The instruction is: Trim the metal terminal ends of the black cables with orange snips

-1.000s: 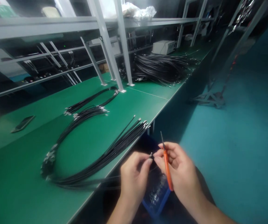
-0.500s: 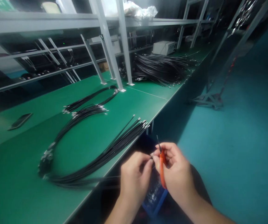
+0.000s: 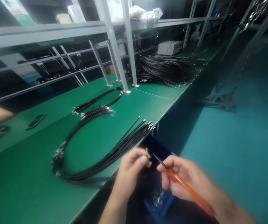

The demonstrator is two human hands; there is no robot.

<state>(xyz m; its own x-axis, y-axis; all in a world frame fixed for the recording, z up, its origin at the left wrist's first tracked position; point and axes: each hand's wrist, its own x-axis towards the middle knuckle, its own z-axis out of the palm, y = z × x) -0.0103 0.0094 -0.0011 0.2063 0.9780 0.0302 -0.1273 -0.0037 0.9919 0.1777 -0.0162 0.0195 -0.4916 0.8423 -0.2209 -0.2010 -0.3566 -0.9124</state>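
At 9 o'clock, another person's bare forearm [image 3: 0, 114] is showing over the smooth green desk [image 3: 87, 144]. From 8 o'clock, a curved bundle of thin black cables with silver ends [image 3: 124, 144] is running rightward along the desk's edge. At 6 o'clock, the left hand [image 3: 130, 165] is pinching a tiny silver metal piece [image 3: 147, 151] between thumb and fingers, which are hiding whether it is joined to a cable. Toward 5 o'clock, a blue plastic bin [image 3: 168, 203] is holding small shiny bits. Above it, the right hand [image 3: 187, 172] is curling around a slim orange-handled tool [image 3: 191, 192]; its dark tip is pointing toward 10 o'clock, near the piece but apart. Careful work is probably calling for a firm, low pinch, 2 steady wrists and a tip staying clear of the left fingertips.
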